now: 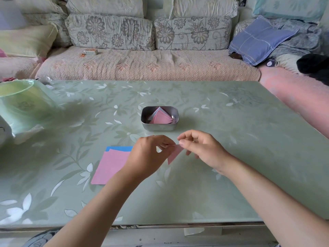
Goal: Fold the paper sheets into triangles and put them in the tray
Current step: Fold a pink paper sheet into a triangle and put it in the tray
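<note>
A folded pink paper triangle (174, 154) hangs above the table between both hands. My left hand (149, 155) pinches its upper left part, and my right hand (201, 148) pinches its top corner with thumb and forefinger. Just beyond them stands a small metal tray (145, 122) holding several folded pink and pale blue triangles (161, 117). To the left lies a flat stack of sheets, a pink sheet (111, 166) on top and a blue sheet (119, 148) showing at its far edge; my left wrist hides its right side.
The green floral table (231, 139) has a plastic-wrapped green tub (23, 104) at the far left. A sofa (142, 65) with cushions runs behind the table, with a small box (91, 51) on its seat.
</note>
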{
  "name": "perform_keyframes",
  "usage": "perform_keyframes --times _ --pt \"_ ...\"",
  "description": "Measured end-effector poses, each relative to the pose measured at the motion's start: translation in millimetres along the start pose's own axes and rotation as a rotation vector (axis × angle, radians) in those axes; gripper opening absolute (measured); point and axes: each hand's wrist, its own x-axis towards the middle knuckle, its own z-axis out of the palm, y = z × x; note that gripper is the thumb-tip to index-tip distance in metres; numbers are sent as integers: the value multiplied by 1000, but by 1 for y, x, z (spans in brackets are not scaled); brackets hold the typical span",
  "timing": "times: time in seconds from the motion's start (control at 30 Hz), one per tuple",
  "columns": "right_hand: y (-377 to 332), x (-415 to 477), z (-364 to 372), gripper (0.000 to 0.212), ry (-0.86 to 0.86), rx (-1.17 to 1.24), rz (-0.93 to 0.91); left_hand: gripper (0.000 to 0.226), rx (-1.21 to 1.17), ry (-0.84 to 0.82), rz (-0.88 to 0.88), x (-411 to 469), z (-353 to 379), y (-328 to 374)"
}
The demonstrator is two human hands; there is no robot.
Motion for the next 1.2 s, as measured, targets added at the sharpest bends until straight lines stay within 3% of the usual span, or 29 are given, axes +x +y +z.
perform_keyframes --times 0.03,0.2,0.27,0.83,1.2 --pt "0 0 1 4 3 -36 -42 2 -52 -23 -57 0 0 0" --pt "2 1 0 13 34 -136 -101 8 -277 -71 -262 3 -1 3" --pt "2 1 -1 14 38 -142 -95 12 -266 -74 -281 4 -1 2" --pt "-2 -6 7 6 122 -561 -289 8 -15 -8 -31 0 4 11" --pt "6 1 -13 11 152 -697 -279 9 84 99 14 5 -19 -1"
